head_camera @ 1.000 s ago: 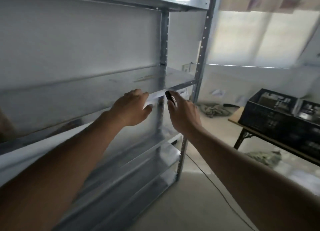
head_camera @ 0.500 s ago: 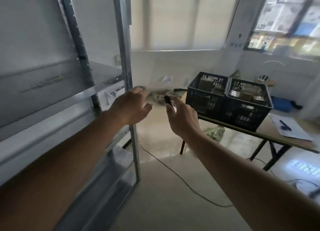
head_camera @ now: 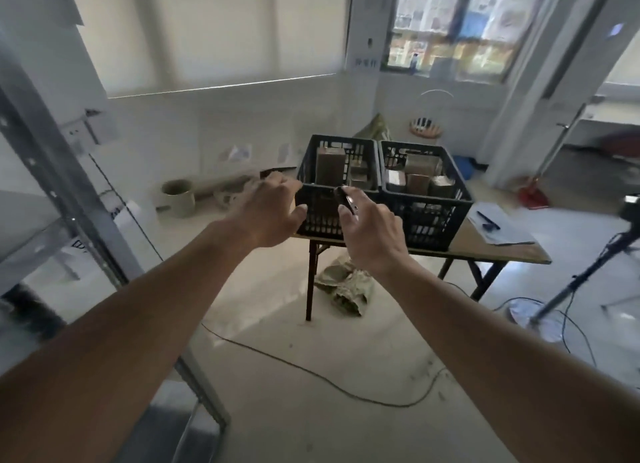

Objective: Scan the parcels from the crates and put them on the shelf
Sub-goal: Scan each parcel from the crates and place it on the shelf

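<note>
Folding table (head_camera: 498, 251) w/ paper + pen (head_camera: 486, 220) on right end. Crumpled sack (head_camera: 346, 286) on floor under it. Black cable (head_camera: 311, 372) across floor. Pot (head_camera: 178, 195) by wall. Tripod (head_camera: 588, 272) at right.

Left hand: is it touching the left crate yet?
Cannot tell. In the head view the left hand overlaps the left crate's near wall, fingers spread and empty, but blur and the single angle hide any gap.

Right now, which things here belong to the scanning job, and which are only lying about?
For the job: left crate, right crate, brown parcels inside, black scanner in right hand, empty left hand, metal shelf.

Lying about: papers with pen, crumpled sack, floor cable, bucket.
</note>
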`<state>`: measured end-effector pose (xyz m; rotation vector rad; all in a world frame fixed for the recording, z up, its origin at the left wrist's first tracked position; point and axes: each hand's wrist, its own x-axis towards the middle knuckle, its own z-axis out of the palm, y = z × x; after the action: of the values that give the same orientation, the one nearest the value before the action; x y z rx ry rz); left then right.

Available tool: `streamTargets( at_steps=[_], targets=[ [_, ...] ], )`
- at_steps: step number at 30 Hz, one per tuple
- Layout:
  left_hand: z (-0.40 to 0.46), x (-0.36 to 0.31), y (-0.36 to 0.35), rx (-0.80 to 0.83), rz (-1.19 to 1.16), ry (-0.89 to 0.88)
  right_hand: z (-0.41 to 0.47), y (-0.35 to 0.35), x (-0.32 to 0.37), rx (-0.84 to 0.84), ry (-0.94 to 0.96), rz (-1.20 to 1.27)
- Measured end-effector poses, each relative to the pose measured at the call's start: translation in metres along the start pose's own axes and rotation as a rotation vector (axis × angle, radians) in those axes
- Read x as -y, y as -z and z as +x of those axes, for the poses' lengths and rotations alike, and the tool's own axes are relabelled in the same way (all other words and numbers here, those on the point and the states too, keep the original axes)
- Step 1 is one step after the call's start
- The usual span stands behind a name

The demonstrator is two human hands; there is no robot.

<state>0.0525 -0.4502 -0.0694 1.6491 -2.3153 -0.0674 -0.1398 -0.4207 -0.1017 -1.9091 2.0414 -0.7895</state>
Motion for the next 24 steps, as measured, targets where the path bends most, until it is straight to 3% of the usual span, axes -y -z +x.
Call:
streamTargets(
  at_steps=[10,24],
  targets=[
    [0.192,0.018,-0.063,0.046,-0.008,-0.077,0.168,-0.027,-0.058,-0.032,-0.082,-0.035],
    [0.435,0.056,-0.147,0.174,0.014,-0.015,0.423,-0.080,-0.125,0.045,-0.087,-0.056]
  ],
)
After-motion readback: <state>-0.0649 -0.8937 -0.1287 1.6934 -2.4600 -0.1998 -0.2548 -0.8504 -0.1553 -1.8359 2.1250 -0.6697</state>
